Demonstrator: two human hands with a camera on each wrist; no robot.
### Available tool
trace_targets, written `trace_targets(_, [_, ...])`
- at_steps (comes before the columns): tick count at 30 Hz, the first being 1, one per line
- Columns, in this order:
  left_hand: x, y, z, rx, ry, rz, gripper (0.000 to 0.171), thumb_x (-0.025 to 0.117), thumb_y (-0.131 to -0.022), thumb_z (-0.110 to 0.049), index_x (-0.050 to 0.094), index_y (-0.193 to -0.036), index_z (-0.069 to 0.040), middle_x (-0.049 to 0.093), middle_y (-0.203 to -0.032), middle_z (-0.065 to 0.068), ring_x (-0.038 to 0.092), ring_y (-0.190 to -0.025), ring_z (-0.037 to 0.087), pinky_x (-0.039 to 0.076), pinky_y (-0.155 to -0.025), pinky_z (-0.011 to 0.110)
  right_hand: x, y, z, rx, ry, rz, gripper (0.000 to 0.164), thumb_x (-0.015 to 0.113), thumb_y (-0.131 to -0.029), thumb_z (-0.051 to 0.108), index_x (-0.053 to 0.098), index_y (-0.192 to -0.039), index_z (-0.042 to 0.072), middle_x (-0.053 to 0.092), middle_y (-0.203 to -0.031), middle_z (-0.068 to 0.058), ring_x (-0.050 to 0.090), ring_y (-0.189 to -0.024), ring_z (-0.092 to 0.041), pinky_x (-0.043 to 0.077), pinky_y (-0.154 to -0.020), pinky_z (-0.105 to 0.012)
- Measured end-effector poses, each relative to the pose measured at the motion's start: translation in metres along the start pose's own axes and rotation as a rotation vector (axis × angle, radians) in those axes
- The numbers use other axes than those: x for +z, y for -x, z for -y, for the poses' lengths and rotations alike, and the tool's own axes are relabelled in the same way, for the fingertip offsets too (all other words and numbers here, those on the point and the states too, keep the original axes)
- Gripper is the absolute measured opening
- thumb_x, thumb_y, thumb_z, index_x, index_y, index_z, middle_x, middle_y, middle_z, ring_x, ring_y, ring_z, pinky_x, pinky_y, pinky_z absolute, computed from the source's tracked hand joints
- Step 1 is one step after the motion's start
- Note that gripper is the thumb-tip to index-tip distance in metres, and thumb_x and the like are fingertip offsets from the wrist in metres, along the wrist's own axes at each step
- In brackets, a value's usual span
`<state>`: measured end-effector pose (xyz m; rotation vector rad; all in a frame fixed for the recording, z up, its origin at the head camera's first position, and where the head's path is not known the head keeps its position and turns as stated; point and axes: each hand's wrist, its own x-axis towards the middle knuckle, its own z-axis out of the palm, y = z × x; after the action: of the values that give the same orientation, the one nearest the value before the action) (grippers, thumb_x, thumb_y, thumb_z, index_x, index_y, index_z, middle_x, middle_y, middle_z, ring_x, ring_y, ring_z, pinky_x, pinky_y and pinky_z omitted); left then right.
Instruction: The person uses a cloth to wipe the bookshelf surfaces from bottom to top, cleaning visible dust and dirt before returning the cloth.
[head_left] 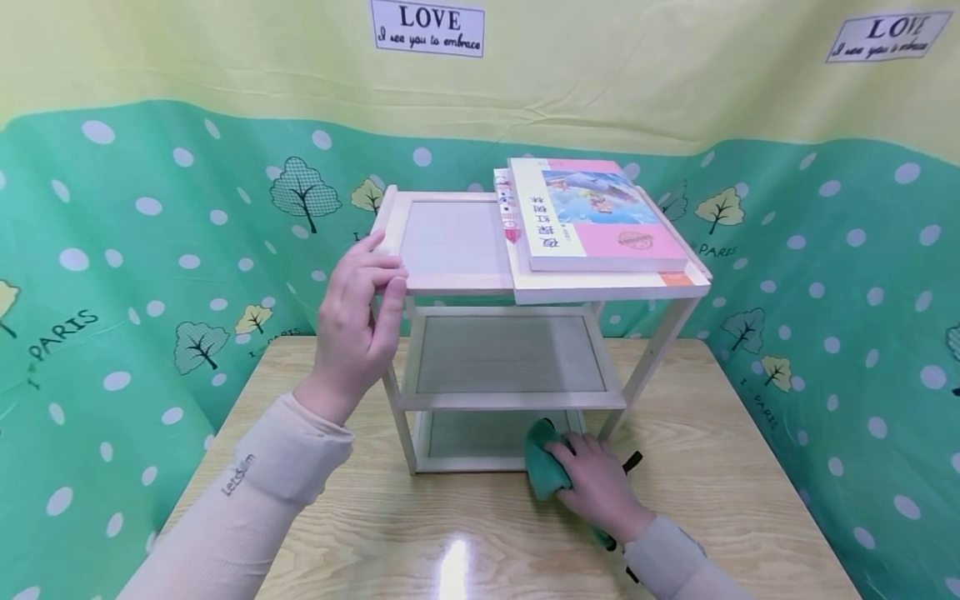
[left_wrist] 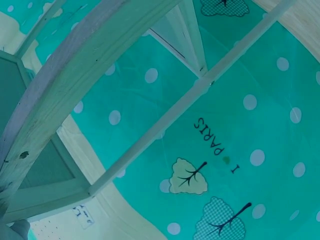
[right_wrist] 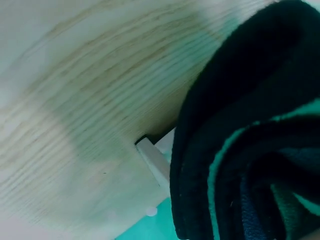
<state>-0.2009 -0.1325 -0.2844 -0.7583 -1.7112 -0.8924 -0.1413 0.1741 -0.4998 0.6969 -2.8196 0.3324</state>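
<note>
A pale wooden rack [head_left: 510, 400] with three shelves stands on the table. My left hand [head_left: 356, 317] rests on the left end of its top shelf, fingers over the edge and thumb at the front. In the left wrist view the rack's curved side rail [left_wrist: 75, 75] fills the upper left, with only a fingertip showing low in the corner. Down by the bottom shelf's right front, my right hand [head_left: 600, 483] grips a folded green cloth [head_left: 546, 467]. That cloth [right_wrist: 210, 150], dark in its folds, covers the right side of the right wrist view, hiding the fingers.
Two books lie stacked on the top shelf's right side, a pink-covered book [head_left: 600, 212] above a wider one [head_left: 607, 290]. The wooden table [head_left: 360, 533] reaches a green and yellow curtain [head_left: 165, 250] behind and at both sides.
</note>
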Motion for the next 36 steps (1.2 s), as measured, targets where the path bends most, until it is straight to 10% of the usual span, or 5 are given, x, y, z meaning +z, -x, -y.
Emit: trace_targets(36, [0.003,0.001,0.0,-0.008,0.001,-0.019,0.026,0.048,-0.099,-0.016,0.057,-0.089,0.007,0.063,-0.098,0.024,0.056,-0.126,0.041,0.042,-0.116,0.045,0.045,-0.009,0.001,0.05,0.209,-0.08,0.051,0.082,-0.071,0.016,0.064,-0.118,0.006,0.068,-0.107,-0.021,0.063,-0.091,-0.035,0.055,-0.071,-0.046])
